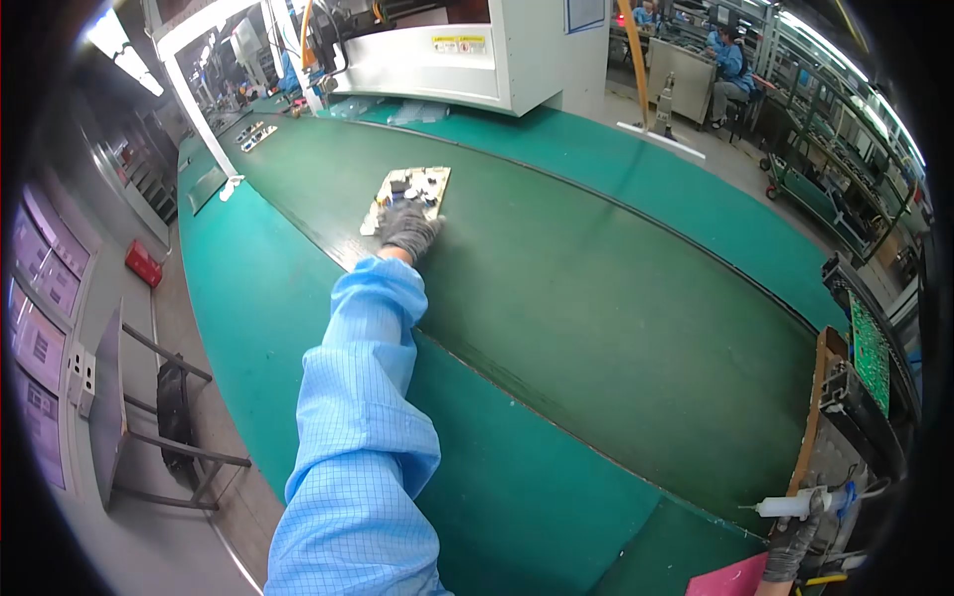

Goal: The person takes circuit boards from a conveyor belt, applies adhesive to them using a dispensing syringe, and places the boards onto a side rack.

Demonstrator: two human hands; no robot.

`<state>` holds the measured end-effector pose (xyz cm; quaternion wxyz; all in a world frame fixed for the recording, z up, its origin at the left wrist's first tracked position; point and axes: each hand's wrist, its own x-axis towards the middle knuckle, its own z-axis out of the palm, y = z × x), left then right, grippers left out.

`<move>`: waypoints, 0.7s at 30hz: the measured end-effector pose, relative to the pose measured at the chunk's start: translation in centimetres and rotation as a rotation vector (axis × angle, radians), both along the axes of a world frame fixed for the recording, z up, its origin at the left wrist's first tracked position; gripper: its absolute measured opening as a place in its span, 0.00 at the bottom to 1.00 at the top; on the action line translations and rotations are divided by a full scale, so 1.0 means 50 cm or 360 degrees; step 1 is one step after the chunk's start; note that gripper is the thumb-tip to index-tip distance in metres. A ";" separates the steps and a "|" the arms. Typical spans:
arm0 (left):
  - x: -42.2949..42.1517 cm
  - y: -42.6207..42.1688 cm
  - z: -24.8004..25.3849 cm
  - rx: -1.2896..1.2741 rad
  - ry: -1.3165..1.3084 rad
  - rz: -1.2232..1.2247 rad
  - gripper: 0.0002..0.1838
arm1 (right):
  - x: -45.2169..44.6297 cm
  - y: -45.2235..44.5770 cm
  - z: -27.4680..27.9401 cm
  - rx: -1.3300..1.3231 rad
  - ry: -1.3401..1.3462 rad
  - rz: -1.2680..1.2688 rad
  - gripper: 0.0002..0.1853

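Observation:
My left hand [409,230], in a dark grey glove and a blue checked sleeve, reaches far forward over the green work surface. Its fingers grip the near part of a pale circuit board [429,182] that carries black, white and blue components. The fingertips are partly hidden among the parts. At the lower right edge, my right hand [793,548], also gloved, is closed around a white syringe [785,507] with a blue end piece. The syringe's thin needle points left.
Another pair of boards [258,138] lies farther up the long green belt [616,298]. A rack [835,397] holding a green circuit board [870,348] stands at the right. A white machine [427,65] borders the far side. Co-workers sit in the background.

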<state>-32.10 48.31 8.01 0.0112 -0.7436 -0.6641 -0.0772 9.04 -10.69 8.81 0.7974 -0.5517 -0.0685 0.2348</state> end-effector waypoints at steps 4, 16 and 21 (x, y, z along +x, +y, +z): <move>0.078 -0.098 -0.036 0.0468 -0.0133 -0.0442 0.25 | -0.015 0.012 0.018 0.0086 -0.0142 0.0005 0.12; 0.345 -0.538 -0.032 0.0288 -0.0203 -0.1429 0.36 | 0.007 0.020 0.005 0.0069 -0.0227 -0.0192 0.11; 0.380 -0.568 -0.009 0.0109 0.0069 -0.1114 0.37 | 0.004 0.022 0.012 0.0120 -0.0273 -0.0018 0.10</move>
